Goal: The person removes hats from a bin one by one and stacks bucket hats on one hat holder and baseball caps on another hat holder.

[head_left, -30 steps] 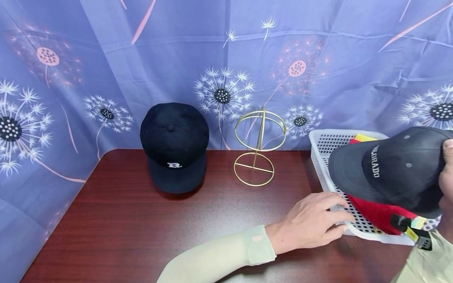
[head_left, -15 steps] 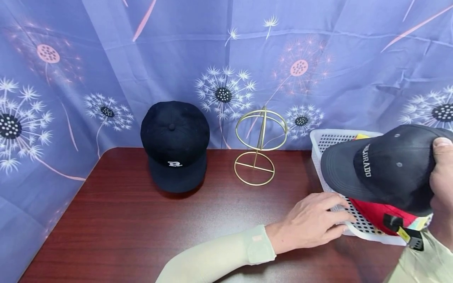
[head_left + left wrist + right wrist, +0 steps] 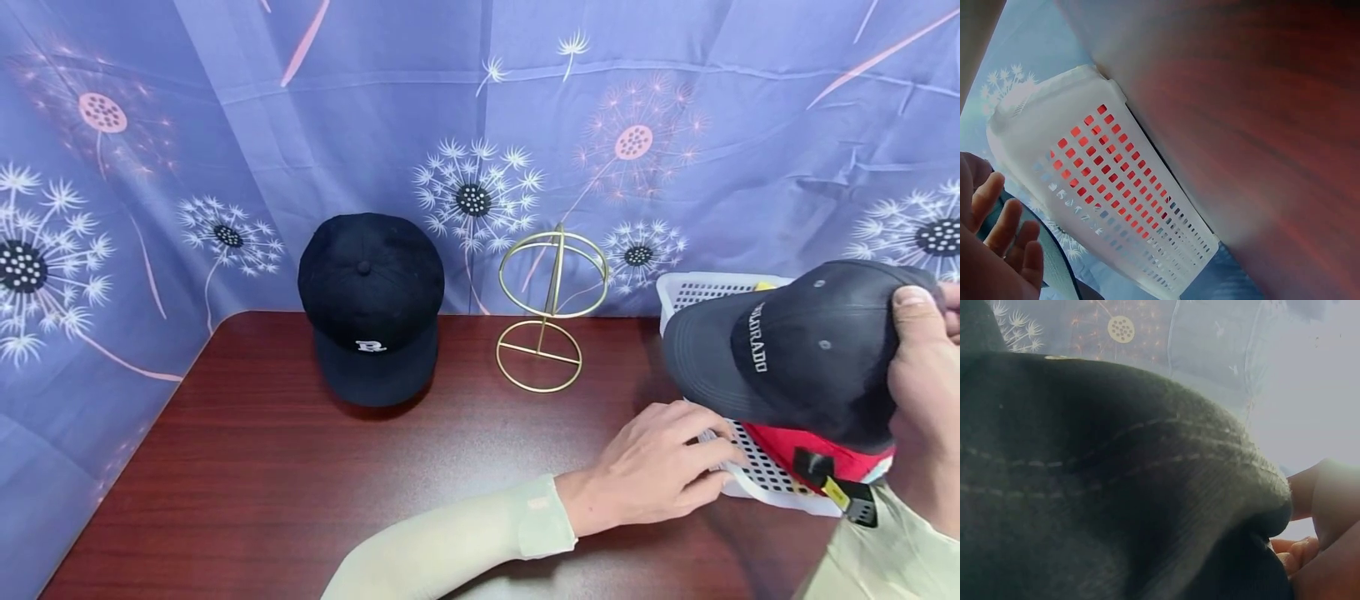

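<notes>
My right hand (image 3: 926,375) grips a dark grey baseball cap (image 3: 787,350) at its back edge, thumb on the outside. The cap hangs over a white perforated plastic basket (image 3: 671,321), brim to the left, lettering in front. Close up in the right wrist view, the grey cap's stitched fabric (image 3: 1085,519) fills most of the picture. My left hand (image 3: 656,467) lies at the basket's near left rim with relaxed, spread fingers. Its loosely bent fingers (image 3: 1007,225) show beside the basket wall (image 3: 1022,140) in the left wrist view. Red fabric (image 3: 847,450) lies inside the basket.
A navy cap (image 3: 367,292) with a white letter sits at the back left of the dark wooden table (image 3: 300,483). Between it and the basket stands a gold wire cap stand (image 3: 550,316). A blue dandelion-print cloth (image 3: 337,150) hangs behind the table.
The grey cap has moved left over the basket in my right hand, covering more of it. My left hand has stayed almost in place at the rim.
</notes>
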{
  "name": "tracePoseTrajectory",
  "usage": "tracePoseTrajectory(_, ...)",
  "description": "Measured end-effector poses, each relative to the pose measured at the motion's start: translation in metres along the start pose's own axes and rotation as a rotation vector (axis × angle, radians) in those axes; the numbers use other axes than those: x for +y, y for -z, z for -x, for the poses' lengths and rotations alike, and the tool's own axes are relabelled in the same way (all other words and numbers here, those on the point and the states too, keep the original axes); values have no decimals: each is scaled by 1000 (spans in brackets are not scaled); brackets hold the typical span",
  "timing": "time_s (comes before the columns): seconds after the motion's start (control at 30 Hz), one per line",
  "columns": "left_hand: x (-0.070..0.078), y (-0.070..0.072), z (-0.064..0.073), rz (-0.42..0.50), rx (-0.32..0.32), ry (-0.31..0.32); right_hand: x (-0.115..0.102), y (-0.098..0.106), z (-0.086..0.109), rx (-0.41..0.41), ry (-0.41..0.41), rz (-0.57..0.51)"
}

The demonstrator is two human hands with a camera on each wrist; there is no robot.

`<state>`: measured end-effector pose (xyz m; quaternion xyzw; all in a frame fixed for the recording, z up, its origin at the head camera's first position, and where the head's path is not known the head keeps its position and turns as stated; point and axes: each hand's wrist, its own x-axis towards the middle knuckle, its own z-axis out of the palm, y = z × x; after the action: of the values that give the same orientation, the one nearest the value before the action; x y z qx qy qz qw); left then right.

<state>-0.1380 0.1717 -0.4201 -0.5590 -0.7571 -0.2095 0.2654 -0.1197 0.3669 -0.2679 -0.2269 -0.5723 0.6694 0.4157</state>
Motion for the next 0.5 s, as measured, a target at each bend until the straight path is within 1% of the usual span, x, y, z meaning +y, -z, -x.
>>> tracePoseTrajectory(0.13, -1, 5, 3, -45, 61, -19, 1, 0, 0, -2, 32, -54)
tracePoseTrajectory(0.3, -8, 12, 6, 4, 142, -29, -1, -2, 5, -4, 49, -83)
tracePoseTrajectory(0.37, -10, 17, 7, 8, 165, -35, -2, -2, 7, -2, 55, -81)
tracePoseTrajectory(0.5, -15, 27, 11, -40, 206, -47, -2, -1, 9, -8, 47, -97)
